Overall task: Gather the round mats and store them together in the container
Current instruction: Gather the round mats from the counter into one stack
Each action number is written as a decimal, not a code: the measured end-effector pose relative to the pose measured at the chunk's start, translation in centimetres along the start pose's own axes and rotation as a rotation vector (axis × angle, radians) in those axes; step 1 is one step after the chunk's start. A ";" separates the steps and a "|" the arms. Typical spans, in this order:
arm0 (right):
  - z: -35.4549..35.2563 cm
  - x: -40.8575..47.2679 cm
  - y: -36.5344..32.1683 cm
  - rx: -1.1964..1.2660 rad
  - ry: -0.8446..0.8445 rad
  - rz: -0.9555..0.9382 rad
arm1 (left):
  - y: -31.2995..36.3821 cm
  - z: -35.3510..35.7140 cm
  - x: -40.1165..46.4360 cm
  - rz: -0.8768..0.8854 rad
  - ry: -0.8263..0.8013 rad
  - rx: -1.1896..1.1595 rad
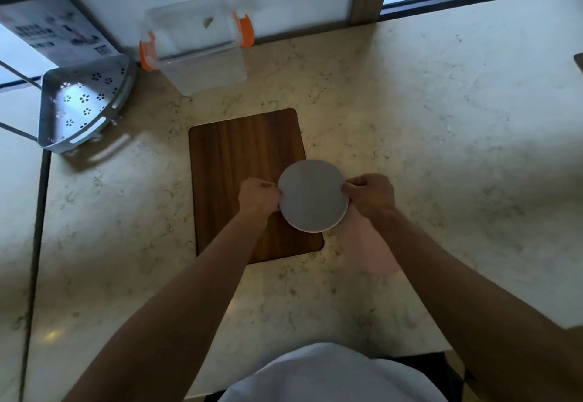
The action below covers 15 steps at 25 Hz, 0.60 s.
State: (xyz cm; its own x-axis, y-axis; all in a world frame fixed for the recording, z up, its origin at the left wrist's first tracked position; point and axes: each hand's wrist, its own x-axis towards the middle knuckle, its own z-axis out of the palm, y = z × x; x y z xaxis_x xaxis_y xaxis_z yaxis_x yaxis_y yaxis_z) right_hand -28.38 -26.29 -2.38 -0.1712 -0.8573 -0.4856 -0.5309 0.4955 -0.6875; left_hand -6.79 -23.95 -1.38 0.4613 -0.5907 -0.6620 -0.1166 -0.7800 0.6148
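Note:
A pale grey round mat (312, 196) is held flat just above the right edge of a dark wooden board (239, 174). My left hand (258, 196) pinches its left rim and my right hand (369, 195) pinches its right rim. I cannot tell whether it is one mat or a stack. A clear plastic container (202, 55) with orange latches stands open at the back of the counter, beyond the board, against the wall. It looks empty apart from a small dark speck.
A grey perforated corner rack (85, 105) sits at the left edge of the marble counter (441, 149), with a printed box behind it. A window frame runs along the back right. A dark object pokes in at the far right edge.

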 end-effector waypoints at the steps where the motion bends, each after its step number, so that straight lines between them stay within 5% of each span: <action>1: -1.0 -0.5 0.7 0.036 0.023 0.012 | 0.1 0.6 -0.8 0.005 -0.036 -0.009; 7: -6.4 -3.4 6.1 0.086 0.132 0.084 | 0.1 5.3 -5.8 0.072 -0.243 0.011; 15: -8.9 -5.2 11.1 0.113 0.145 0.159 | -2.0 9.4 -7.6 0.080 -0.278 0.093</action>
State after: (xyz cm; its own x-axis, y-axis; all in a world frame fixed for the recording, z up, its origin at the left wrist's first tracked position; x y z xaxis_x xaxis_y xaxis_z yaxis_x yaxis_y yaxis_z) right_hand -40.75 -17.56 -2.65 -0.3666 -0.7746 -0.5154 -0.3928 0.6310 -0.6690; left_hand -18.31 -19.85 -1.54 0.1904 -0.6745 -0.7133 -0.2290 -0.7370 0.6359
